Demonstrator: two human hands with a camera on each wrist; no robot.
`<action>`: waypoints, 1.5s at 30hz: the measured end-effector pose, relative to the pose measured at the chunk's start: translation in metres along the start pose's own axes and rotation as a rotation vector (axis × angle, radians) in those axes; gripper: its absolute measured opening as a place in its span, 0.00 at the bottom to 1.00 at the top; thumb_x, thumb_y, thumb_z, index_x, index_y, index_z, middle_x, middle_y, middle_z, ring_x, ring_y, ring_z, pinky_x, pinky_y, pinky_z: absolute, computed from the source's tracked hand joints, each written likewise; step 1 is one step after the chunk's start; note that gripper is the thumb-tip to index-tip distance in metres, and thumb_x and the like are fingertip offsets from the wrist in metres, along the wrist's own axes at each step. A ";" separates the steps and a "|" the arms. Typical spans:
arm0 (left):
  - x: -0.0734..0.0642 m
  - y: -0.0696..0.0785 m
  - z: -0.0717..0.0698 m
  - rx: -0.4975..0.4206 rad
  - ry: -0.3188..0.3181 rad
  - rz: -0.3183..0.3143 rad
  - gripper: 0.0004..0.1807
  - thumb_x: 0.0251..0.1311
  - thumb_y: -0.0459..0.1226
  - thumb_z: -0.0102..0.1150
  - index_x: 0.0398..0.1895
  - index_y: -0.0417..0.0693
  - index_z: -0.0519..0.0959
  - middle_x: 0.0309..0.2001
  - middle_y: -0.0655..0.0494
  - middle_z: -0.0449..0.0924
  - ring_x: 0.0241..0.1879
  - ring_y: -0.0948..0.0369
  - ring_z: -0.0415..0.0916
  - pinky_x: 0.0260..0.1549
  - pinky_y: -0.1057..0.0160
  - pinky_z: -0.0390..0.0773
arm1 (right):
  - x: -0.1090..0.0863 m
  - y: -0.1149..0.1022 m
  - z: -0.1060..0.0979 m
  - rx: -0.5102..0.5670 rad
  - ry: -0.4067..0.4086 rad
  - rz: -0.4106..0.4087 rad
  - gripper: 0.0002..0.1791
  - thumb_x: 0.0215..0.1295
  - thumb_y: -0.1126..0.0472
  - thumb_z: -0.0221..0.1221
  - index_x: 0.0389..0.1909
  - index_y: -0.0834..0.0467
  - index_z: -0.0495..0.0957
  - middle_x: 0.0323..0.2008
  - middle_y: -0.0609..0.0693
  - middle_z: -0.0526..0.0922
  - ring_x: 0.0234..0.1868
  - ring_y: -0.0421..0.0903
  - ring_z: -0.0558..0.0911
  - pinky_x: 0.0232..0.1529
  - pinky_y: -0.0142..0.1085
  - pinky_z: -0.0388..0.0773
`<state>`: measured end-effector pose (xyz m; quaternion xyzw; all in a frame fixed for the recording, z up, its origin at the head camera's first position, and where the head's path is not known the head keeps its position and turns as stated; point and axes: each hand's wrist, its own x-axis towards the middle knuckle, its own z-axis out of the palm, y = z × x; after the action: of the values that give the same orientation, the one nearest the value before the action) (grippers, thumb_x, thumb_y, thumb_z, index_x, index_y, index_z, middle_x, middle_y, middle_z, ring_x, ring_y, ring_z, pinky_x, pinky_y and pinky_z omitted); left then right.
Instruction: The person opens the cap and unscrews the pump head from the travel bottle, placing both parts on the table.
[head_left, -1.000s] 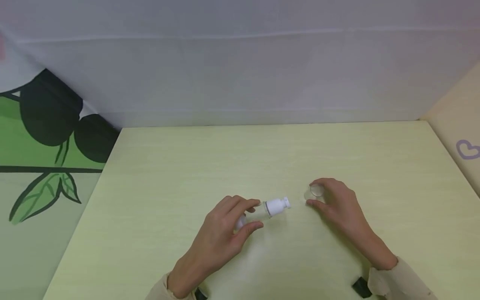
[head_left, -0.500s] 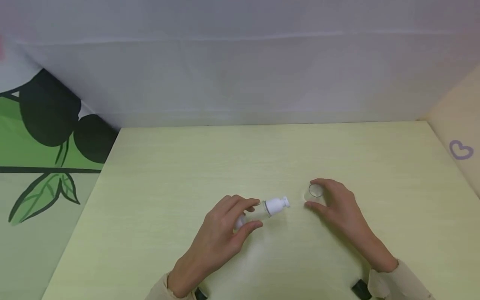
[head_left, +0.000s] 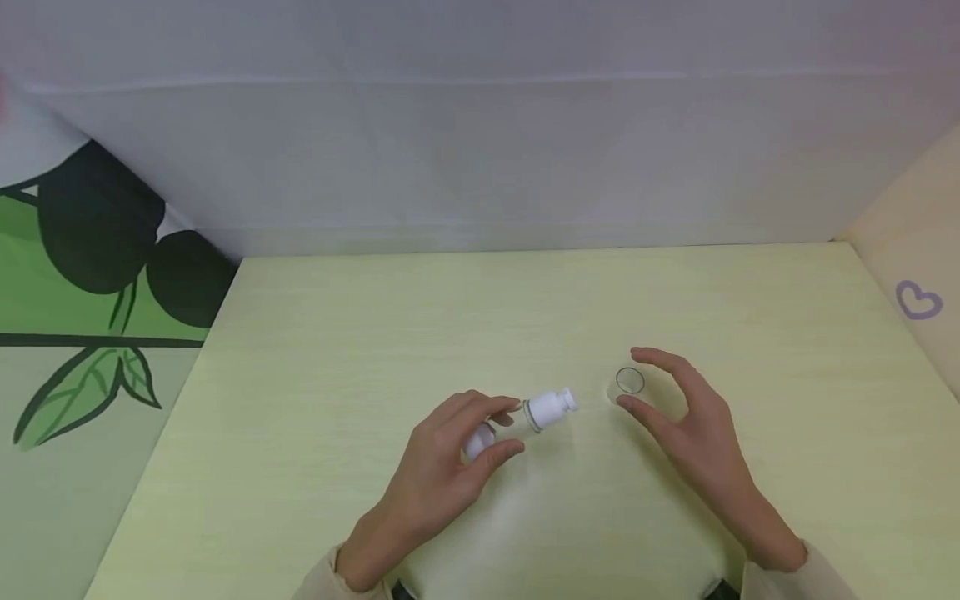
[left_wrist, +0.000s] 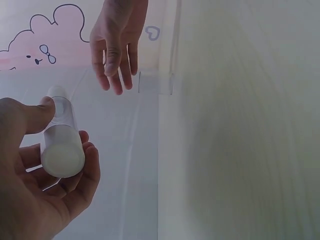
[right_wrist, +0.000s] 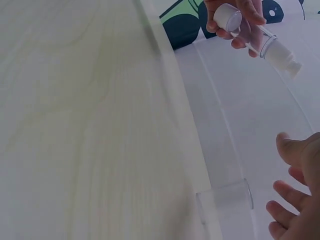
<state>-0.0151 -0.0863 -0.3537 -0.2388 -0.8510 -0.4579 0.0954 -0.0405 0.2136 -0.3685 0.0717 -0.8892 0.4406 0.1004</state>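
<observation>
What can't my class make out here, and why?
Head view: middle of the pump bottle, partly behind the left hand.
Head view: black object by the right sleeve, cut by the bottom edge.
Right wrist view: rest of the right hand, cut by the right edge.
Left wrist view: outline of the clear cap, too faint.

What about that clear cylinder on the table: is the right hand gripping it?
No, the right wrist view shows a gap between the right hand and the clear cylinder.

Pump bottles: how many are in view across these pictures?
1: the pump bottle, held in the left hand. The clear cylinder near the right hand is separate.
</observation>
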 end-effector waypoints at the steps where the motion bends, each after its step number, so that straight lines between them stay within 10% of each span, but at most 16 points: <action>1: 0.000 0.000 0.002 -0.006 -0.005 -0.009 0.20 0.60 0.39 0.76 0.55 0.51 0.83 0.43 0.64 0.85 0.44 0.62 0.82 0.39 0.70 0.82 | -0.001 0.000 0.001 0.024 0.008 -0.016 0.33 0.61 0.62 0.75 0.66 0.42 0.77 0.64 0.40 0.82 0.68 0.23 0.72 0.66 0.16 0.63; 17: -0.005 -0.004 0.020 -0.205 -0.129 -0.142 0.18 0.67 0.36 0.69 0.58 0.56 0.80 0.47 0.57 0.86 0.45 0.66 0.81 0.44 0.67 0.82 | -0.019 -0.003 0.032 0.573 -0.169 -0.213 0.34 0.59 0.83 0.65 0.67 0.65 0.73 0.65 0.60 0.80 0.69 0.44 0.77 0.71 0.31 0.73; 34: -0.011 0.001 0.024 -0.309 -0.160 -0.283 0.22 0.69 0.43 0.68 0.61 0.61 0.71 0.49 0.59 0.82 0.50 0.64 0.78 0.49 0.60 0.82 | -0.026 -0.035 0.057 0.596 -0.234 -0.182 0.30 0.61 0.78 0.67 0.64 0.62 0.75 0.60 0.45 0.83 0.63 0.40 0.81 0.69 0.30 0.74; 45: -0.014 0.003 0.036 -0.162 0.000 -0.154 0.21 0.64 0.42 0.73 0.52 0.53 0.70 0.48 0.64 0.78 0.51 0.66 0.78 0.50 0.62 0.86 | -0.027 -0.049 0.063 0.594 -0.236 -0.116 0.25 0.64 0.73 0.68 0.60 0.55 0.77 0.59 0.51 0.83 0.60 0.45 0.82 0.69 0.31 0.72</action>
<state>0.0006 -0.0598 -0.3769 -0.1798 -0.8270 -0.5312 0.0404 -0.0108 0.1349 -0.3749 0.1992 -0.7215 0.6631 -0.0036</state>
